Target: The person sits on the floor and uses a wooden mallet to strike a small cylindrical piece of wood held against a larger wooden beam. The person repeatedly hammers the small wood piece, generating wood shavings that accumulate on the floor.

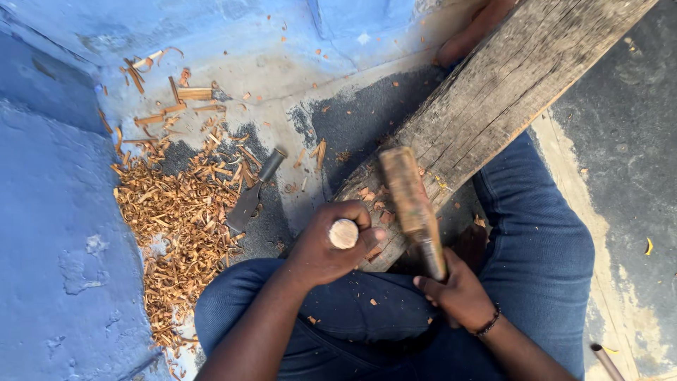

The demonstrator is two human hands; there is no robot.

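My left hand [326, 247] is closed around a chisel whose round pale wooden handle end [343, 233] points up at the camera. It stands at the near end of a long weathered wooden beam [508, 85] that lies across my lap. My right hand [458, 293] grips the handle of a wooden mallet [410, 204], raised and blurred above the beam, just right of the chisel. Small wood chips lie on the beam's near end.
A pile of reddish wood shavings [176, 219] covers the ground at left by a blue wall [49, 233]. A loose metal chisel [254, 194] lies beside it. Toes of a foot [469, 35] show at the beam's far end. A thin rod [606, 360] sits at bottom right.
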